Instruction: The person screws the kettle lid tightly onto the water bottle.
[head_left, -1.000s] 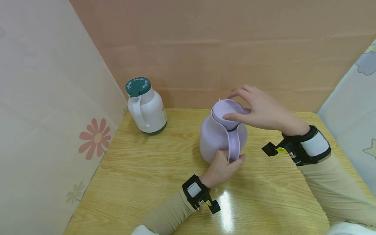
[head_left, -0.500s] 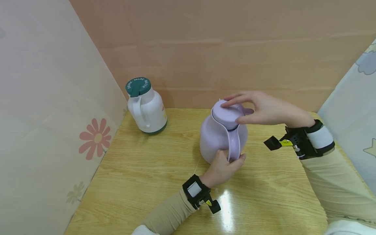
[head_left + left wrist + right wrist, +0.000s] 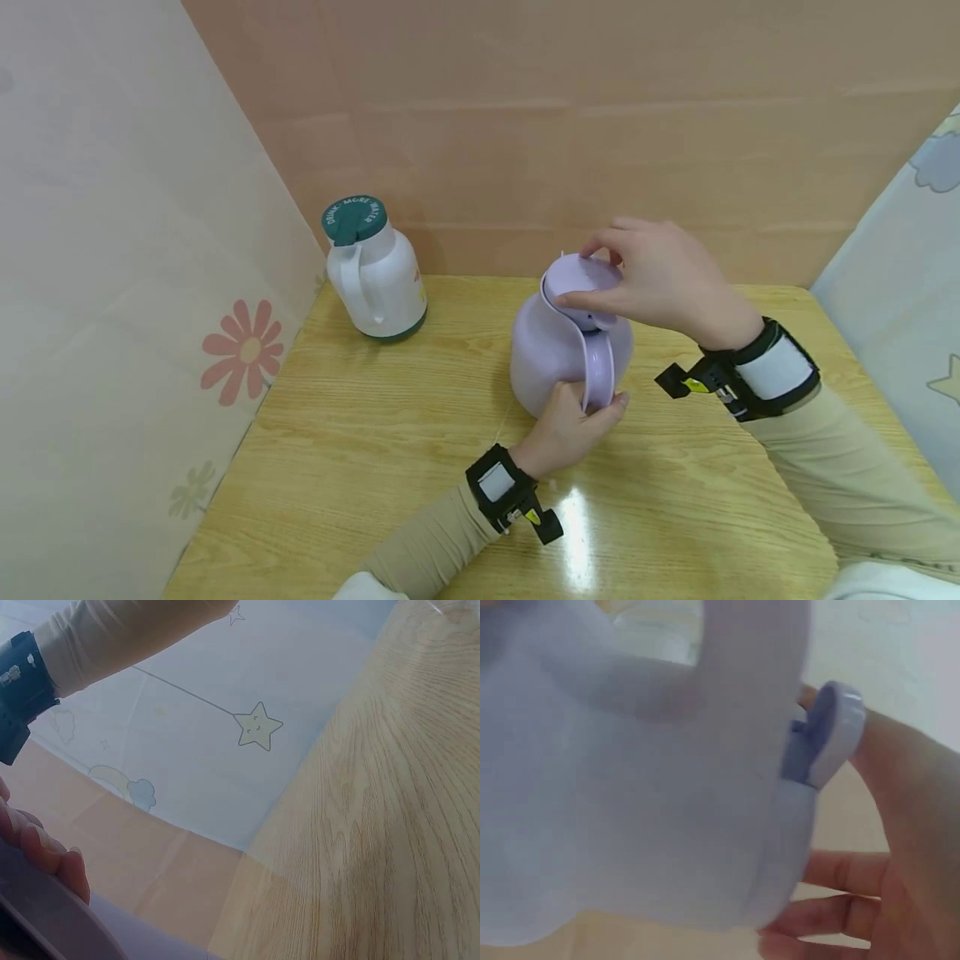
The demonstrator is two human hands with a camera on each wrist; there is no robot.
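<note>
In the head view we see a lilac jug (image 3: pixel 558 350) standing upright on the wooden table (image 3: pixel 375 450), roughly at its centre and near the back wall. The left hand (image 3: pixel 570 425) curls its fingers round the lower end of the jug's handle (image 3: pixel 597 375) and grips it. The right hand (image 3: pixel 660 279) sits over the top of the jug, thumb and fingertips pinching the rim of the round lid (image 3: pixel 581 287) from both sides — the lid looks slightly tilted on the neck. A white jug with a green cap (image 3: pixel 371 271) stands well apart, at the table's far left corner. In the left wrist view we find only fingertips (image 3: pixel 45 851) against a dark lilac edge at the lower left, a sleeve and wrist strap at the upper left, and the table surface (image 3: pixel 397 825); the grip cannot be judged there. In the right wrist view the jug body (image 3: pixel 630 810) fills the frame, blurred, with curled fingers (image 3: pixel 840 900) just beside the lid's edge (image 3: pixel 829 735).
</note>
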